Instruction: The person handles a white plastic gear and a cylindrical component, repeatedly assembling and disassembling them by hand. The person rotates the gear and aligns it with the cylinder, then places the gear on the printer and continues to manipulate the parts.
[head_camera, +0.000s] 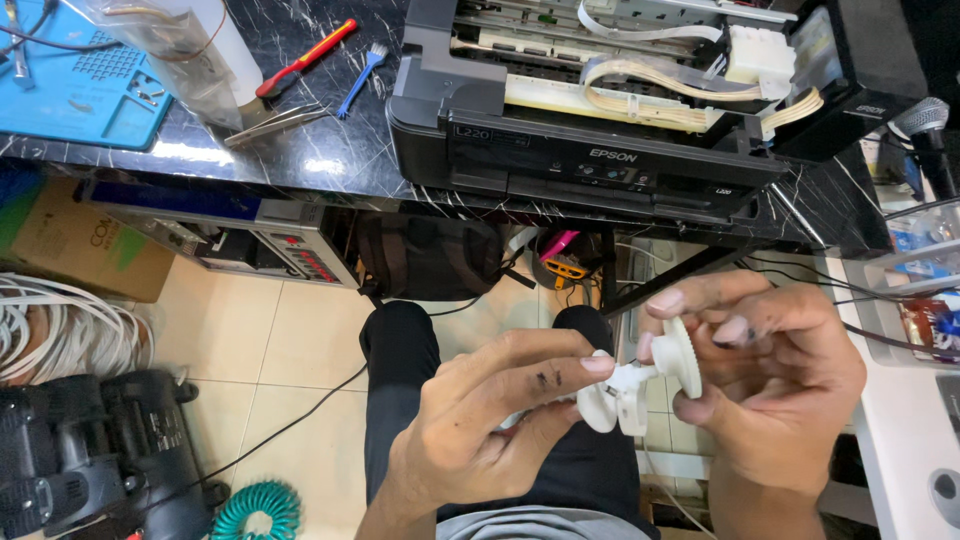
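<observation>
both hands pinch a white gear part (640, 385) near the lap, left hand (480, 430) gripping its left disc, right hand (775, 385) holding the toothed wheel, with the opened printer (600, 110) on the far table (330, 155).

You sit at a black marble-patterned table (330, 150) with white veins, its glossy top catching bright patches of overhead light. Below you, the floor (270, 350) is laid with pale cream tiles. To your left a brown cardboard box (70, 245) stands on the floor beside a heap of white cables (60, 330). A dark bag (430, 255) sits under the table edge, and a teal coiled cord (255, 510) lies on the tiles near it.
</observation>
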